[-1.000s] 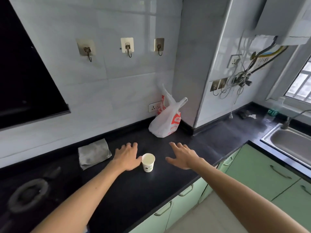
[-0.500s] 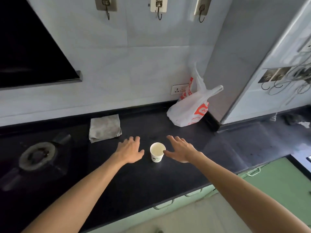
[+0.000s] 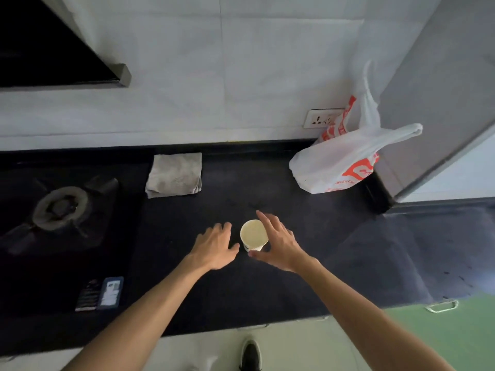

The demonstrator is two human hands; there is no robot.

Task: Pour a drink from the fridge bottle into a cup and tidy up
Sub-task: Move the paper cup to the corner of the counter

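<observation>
A small white paper cup [image 3: 253,234] stands upright on the black countertop [image 3: 308,263], holding a pale liquid. My right hand [image 3: 278,245] reaches around the cup's right side with fingers spread and mostly straight. Its thumb lies at the cup's base, and I cannot tell whether it grips. My left hand [image 3: 215,247] rests flat on the counter just left of the cup, with a small gap between them. No bottle is in view.
A folded grey cloth [image 3: 174,174] lies at the back of the counter. A white and orange plastic bag [image 3: 340,162] sits at the back right against a grey pillar. A gas burner [image 3: 60,207] is on the left. Green cabinets [image 3: 460,333] stand below right.
My right hand has moved left until it lies against the cup. My left hand has stayed beside the cup. The camera has tilted downward and closer over the counter.
</observation>
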